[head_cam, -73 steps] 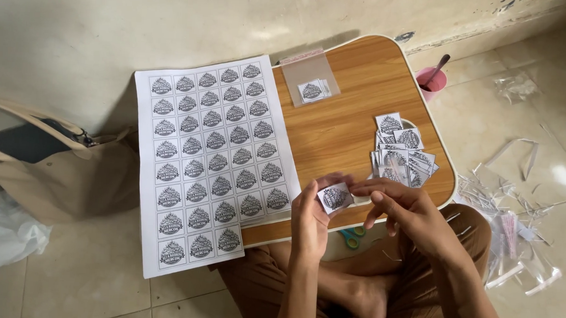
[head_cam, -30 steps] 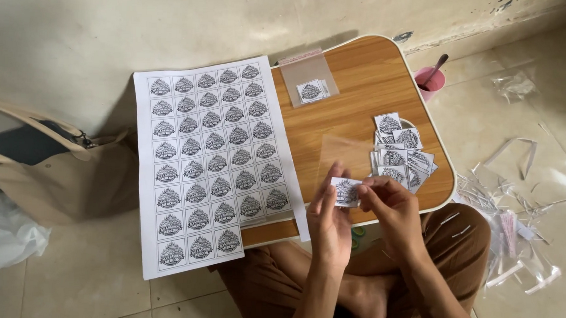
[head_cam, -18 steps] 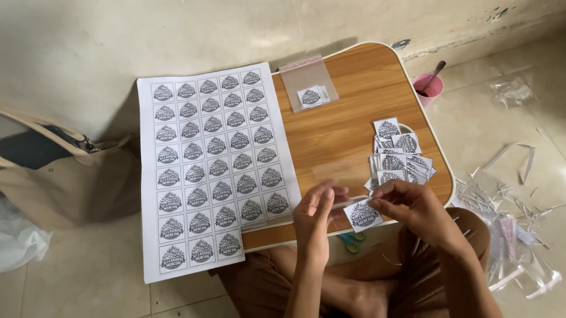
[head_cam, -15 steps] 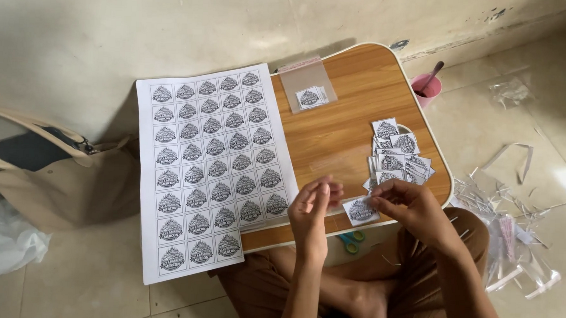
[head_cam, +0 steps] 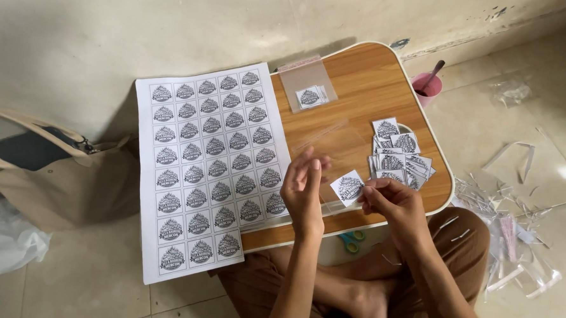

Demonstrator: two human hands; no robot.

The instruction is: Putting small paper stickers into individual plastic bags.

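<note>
right hand point(head_cam: 392, 205) over the near edge of the wooden worktop point(head_cam: 362, 86), grip pinching a small square printed label point(head_cam: 347, 186) by its corner; left hand point(head_cam: 304, 192) just beside it, fingers pressed on the edge of a clear plastic sleeve point(head_cam: 331, 148) held above the worktop. pile of cut labels point(head_cam: 401, 158) near the right hand, a filled sleeve point(head_cam: 308, 84) at the far edge, a printed sheet of uncut labels point(head_cam: 209, 168) hanging over the left side, scissors point(head_cam: 354, 240) on the floor under the worktop.
</note>
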